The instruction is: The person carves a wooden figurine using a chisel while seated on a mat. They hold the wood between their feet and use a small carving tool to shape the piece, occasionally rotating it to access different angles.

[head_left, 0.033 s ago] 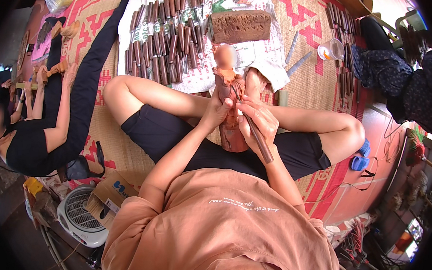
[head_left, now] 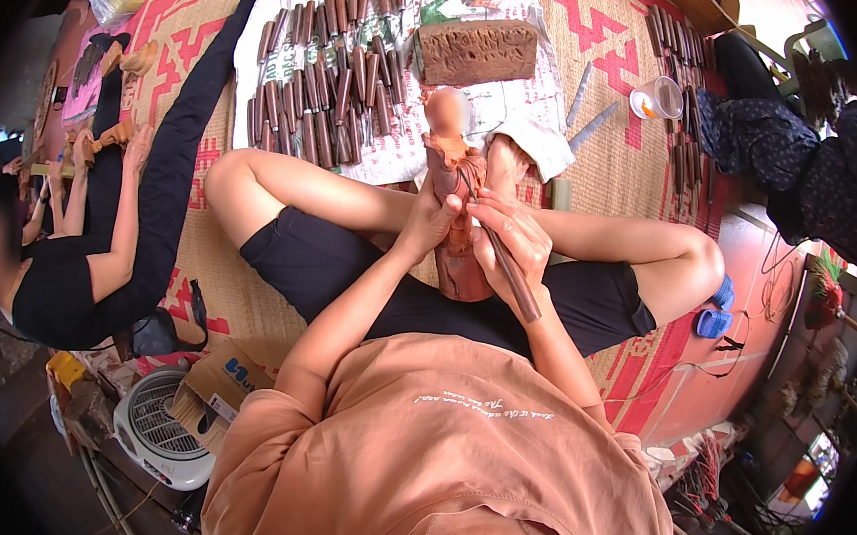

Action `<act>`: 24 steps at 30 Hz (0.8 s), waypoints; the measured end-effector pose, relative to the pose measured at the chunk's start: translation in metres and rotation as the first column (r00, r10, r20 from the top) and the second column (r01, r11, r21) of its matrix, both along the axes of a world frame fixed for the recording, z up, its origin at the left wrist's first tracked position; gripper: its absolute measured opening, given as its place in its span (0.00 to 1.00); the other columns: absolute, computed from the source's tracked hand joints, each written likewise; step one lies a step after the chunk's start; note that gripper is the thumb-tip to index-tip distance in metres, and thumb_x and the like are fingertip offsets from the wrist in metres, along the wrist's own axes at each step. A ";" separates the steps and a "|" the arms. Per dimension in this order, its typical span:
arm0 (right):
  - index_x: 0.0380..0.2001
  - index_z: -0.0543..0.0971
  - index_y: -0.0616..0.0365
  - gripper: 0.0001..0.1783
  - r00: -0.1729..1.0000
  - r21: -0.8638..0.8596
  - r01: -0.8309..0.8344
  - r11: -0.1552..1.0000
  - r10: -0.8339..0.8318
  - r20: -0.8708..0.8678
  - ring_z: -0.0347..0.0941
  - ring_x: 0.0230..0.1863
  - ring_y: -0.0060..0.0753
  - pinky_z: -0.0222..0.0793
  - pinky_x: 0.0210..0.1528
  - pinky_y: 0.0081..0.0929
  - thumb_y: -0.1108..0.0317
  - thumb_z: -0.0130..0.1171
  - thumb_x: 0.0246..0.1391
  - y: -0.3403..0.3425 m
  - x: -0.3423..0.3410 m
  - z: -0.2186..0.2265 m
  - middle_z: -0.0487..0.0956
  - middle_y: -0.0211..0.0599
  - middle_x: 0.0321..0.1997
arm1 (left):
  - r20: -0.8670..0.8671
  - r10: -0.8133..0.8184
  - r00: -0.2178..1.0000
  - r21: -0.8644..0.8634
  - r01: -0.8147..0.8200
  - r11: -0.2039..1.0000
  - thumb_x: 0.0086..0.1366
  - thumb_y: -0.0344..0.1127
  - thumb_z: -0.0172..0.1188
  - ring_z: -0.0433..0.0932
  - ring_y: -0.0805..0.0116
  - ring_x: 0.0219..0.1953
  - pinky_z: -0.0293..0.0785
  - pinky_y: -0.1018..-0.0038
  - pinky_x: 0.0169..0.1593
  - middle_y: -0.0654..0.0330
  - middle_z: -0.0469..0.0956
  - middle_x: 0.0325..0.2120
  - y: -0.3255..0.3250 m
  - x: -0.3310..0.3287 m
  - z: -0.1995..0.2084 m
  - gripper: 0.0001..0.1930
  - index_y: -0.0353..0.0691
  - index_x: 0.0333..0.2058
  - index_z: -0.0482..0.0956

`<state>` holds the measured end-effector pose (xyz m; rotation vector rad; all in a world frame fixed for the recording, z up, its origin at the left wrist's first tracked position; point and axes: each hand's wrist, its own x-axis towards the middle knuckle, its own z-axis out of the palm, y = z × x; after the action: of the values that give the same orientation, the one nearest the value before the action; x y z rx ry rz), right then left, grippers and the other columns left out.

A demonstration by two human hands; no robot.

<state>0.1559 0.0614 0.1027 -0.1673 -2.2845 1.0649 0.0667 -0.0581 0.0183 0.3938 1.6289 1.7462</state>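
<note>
Between my crossed legs stands a reddish-brown carved wooden figure (head_left: 463, 275), tilted away from me, its upper end near my feet. My left hand (head_left: 430, 223) is wrapped around its left side. In my right hand (head_left: 515, 239) is a carving tool (head_left: 519, 286) with a long dark wooden handle pointing back toward me. Its thin shaft reaches to the figure's carved middle; the cutting tip is too small to make out. Ahead, many dark-handled carving tools (head_left: 343, 98) lie in rows on a white printed sheet (head_left: 395, 171).
A rough brown block (head_left: 476, 54) and a white cloth (head_left: 546, 149) lie beyond my feet. Two flat grey strips (head_left: 592, 125), a clear cup (head_left: 662, 98) and more tools (head_left: 685, 117) are at right. Another person (head_left: 70, 282) handles a wooden piece (head_left: 113, 136) at left.
The person at the left has shifted their head slightly. My hands, the carving tool and the wooden figure show no visible movement.
</note>
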 end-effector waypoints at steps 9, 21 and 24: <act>0.37 0.80 0.66 0.10 0.952 -0.365 -0.306 0.879 0.287 -0.107 0.80 0.46 0.48 0.72 0.52 0.37 0.74 0.59 0.50 -0.003 0.006 0.000 0.82 0.47 0.37 | 0.028 -0.095 0.995 -0.050 0.096 0.994 0.54 0.74 0.56 0.64 0.63 0.59 0.62 0.68 0.60 0.49 0.65 0.57 -0.006 -0.005 0.015 0.56 0.27 0.63 0.51; 0.37 0.78 0.69 0.09 0.999 -0.338 -0.035 0.940 0.047 0.027 0.78 0.49 0.48 0.72 0.53 0.36 0.76 0.54 0.55 0.001 0.009 -0.005 0.82 0.49 0.39 | 0.080 -0.036 0.996 -0.029 0.039 0.999 0.45 0.81 0.52 0.69 0.69 0.54 0.68 0.72 0.55 0.54 0.68 0.52 -0.003 -0.003 0.007 0.60 0.29 0.60 0.55; 0.37 0.78 0.69 0.08 0.997 -0.348 -0.032 0.937 0.053 0.051 0.78 0.49 0.48 0.71 0.53 0.36 0.76 0.54 0.55 0.001 0.009 -0.006 0.82 0.48 0.39 | 0.069 -0.009 0.998 -0.023 0.010 1.000 0.46 0.81 0.53 0.70 0.69 0.52 0.70 0.72 0.53 0.55 0.69 0.49 -0.004 -0.002 0.004 0.60 0.28 0.59 0.56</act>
<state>0.1649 0.0624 0.0963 -0.2964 -2.1411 1.4999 0.0643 -0.0623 0.0219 0.3264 1.5953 1.7132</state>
